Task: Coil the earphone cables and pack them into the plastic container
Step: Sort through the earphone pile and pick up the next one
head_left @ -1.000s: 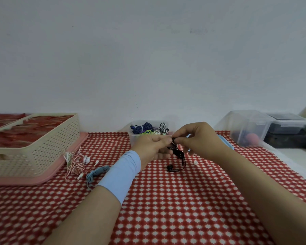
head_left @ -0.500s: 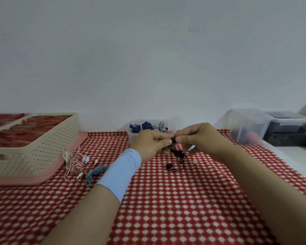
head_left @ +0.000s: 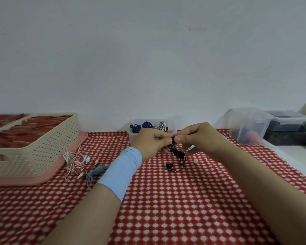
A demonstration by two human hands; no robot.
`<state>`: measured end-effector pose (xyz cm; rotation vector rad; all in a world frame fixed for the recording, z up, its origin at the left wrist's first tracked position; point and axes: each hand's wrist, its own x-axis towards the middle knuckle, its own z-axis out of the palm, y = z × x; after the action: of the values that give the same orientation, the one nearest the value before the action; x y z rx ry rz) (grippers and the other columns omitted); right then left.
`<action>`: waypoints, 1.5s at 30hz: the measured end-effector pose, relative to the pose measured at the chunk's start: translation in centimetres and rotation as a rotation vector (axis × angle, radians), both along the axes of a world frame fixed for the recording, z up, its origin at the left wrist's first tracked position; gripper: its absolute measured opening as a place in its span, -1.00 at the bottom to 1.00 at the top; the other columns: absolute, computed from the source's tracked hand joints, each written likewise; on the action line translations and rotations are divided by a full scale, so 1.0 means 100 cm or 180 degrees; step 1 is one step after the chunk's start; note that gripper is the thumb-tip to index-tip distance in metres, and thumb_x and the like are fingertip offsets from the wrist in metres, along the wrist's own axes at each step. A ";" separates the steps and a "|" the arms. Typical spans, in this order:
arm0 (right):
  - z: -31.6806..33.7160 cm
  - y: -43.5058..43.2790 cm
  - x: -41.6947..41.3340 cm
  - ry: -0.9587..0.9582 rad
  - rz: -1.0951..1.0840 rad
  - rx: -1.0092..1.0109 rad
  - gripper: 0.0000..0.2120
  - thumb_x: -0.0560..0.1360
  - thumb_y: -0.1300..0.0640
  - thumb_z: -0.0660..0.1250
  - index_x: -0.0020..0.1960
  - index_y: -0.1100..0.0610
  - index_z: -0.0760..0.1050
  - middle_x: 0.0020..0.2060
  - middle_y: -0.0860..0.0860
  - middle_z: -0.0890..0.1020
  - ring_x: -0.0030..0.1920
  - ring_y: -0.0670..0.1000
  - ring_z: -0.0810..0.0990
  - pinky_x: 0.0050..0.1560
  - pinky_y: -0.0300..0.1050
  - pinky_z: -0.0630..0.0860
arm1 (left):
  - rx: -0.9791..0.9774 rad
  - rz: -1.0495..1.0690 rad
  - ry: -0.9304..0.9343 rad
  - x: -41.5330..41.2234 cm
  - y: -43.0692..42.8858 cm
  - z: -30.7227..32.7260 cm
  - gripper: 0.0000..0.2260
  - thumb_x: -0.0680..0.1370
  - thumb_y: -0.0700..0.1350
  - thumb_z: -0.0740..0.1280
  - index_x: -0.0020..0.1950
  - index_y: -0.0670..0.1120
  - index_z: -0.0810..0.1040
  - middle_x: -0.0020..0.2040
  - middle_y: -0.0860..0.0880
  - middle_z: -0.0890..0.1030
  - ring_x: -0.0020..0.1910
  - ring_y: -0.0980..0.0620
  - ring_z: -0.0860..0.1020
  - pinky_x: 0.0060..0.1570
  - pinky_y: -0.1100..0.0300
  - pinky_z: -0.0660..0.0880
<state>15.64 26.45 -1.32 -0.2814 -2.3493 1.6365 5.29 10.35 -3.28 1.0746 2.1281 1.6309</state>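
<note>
A black earphone cable [head_left: 177, 153] hangs bunched between my two hands above the red checked tablecloth. My left hand [head_left: 151, 142] pinches its upper end, and my right hand [head_left: 200, 139] pinches it from the other side, thumbs nearly touching. One black earbud [head_left: 169, 166] rests on the cloth below. Behind my hands stands the small clear plastic container [head_left: 133, 135] holding coiled blue and black-and-white cables. A tangled pink-and-white earphone [head_left: 76, 160] and a grey-blue cable [head_left: 95, 173] lie to the left.
A cream perforated basket [head_left: 42, 147] on a pink tray [head_left: 74, 151] stands at the left. Clear lidded boxes [head_left: 249, 128] sit at the back right beside a dark box [head_left: 288, 137]. A small white earbud tip [head_left: 195, 161] lies on the cloth near my right hand.
Both hands have risen slightly and drawn closer together on the black cable; more of it is gathered between the fingers, and the hanging loop is shorter.
</note>
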 end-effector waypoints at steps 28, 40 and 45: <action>0.004 -0.003 0.000 0.0186 -0.0099 0.0267 -0.90 0.48 0.23 0.52 -0.01 0.11 0.75 -0.16 0.13 0.75 -0.30 -0.01 0.67 -0.30 -0.18 0.63 | 0.0293 0.0102 -0.0747 0.008 -0.003 0.006 -0.87 0.52 -0.26 0.43 -0.05 -0.03 0.68 -0.14 -0.10 0.72 -0.22 0.05 0.66 -0.21 0.27 0.59; 0.005 0.005 0.005 -0.0246 0.0322 -0.0475 -0.80 0.51 0.19 0.47 0.13 0.11 0.71 0.04 0.20 0.72 -0.26 -0.02 0.65 -0.14 -0.09 0.64 | 0.0161 -0.0182 -0.0710 0.002 -0.009 0.007 -0.83 0.55 -0.28 0.37 0.10 -0.14 0.68 -0.04 -0.13 0.72 -0.21 0.08 0.65 -0.19 0.28 0.58; 0.002 0.004 0.000 -0.0259 0.0138 -0.0417 -0.79 0.45 0.19 0.54 0.08 0.14 0.71 0.02 0.17 0.74 -0.31 -0.04 0.66 -0.24 -0.17 0.62 | 0.0077 -0.0176 -0.0447 0.002 -0.007 0.007 -0.83 0.53 -0.30 0.39 0.08 -0.13 0.68 -0.12 -0.08 0.72 -0.24 0.09 0.66 -0.21 0.30 0.58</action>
<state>15.67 26.81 -1.16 -0.3310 -2.3253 1.8360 5.49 9.60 -2.57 0.9858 1.9777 1.6592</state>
